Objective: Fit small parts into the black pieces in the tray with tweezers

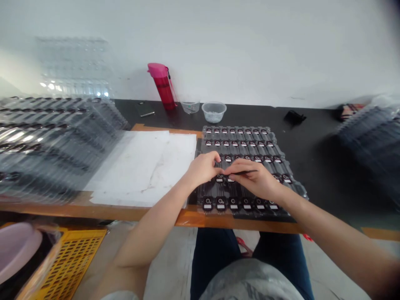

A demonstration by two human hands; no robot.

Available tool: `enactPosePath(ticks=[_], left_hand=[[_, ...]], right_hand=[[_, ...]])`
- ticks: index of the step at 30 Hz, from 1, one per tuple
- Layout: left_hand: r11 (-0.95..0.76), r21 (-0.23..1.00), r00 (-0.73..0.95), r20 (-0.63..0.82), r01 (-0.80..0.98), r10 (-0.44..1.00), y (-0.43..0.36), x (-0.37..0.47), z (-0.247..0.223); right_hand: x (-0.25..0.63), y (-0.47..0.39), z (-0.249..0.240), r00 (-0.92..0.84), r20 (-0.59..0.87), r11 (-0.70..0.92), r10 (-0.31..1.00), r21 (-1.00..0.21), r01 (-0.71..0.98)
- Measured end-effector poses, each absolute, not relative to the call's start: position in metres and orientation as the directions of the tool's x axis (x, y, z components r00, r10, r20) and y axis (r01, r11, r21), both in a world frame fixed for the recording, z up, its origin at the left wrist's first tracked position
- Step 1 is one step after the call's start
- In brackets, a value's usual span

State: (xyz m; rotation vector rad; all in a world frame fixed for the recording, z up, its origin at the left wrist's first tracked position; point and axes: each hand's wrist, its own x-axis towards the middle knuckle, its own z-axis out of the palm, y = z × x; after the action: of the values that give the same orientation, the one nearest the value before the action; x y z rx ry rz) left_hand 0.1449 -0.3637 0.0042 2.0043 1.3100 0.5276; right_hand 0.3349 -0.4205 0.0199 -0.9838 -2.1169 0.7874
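A clear plastic tray (218, 191) lies on the dark table, with rows of small black parts bearing white labels and rings. Over its left middle part is my left hand (204, 168), thumb and index finger curved towards each other; whatever lies between them is too small to make out. My right hand (254, 179) is closed on a thin dark tool (248, 171), whose tip points left towards the left fingertips. Both hands rest low over the middle rows and hide some of the parts there.
Stacked clear trays stand at left (56, 146) and right (371, 141). White paper sheets (146, 162) lie left of the tray. Behind are a pink bottle (164, 89), two clear cups (214, 112) and a small black item (294, 117). A yellow basket (73, 262) sits below left.
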Motion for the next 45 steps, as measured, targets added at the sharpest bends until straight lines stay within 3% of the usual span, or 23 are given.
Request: enactPosePath(ticks=[21,45], left_hand=[[-0.298,0.730,0.410,0.026,0.615,0.912,-0.3648,0.1459,-0.0039],[-0.370,0.607,0.447,0.027,0.703,0.894,-0.3660,0.1468,-0.0022]], right_hand=[[0.3308,-0.4186,0.0217,-0.552,0.325,0.584,0.768,-0.708,0.397],[0.3298,-0.4185,0.0221,-0.558,0.342,0.611,0.756,-0.674,0.415]])
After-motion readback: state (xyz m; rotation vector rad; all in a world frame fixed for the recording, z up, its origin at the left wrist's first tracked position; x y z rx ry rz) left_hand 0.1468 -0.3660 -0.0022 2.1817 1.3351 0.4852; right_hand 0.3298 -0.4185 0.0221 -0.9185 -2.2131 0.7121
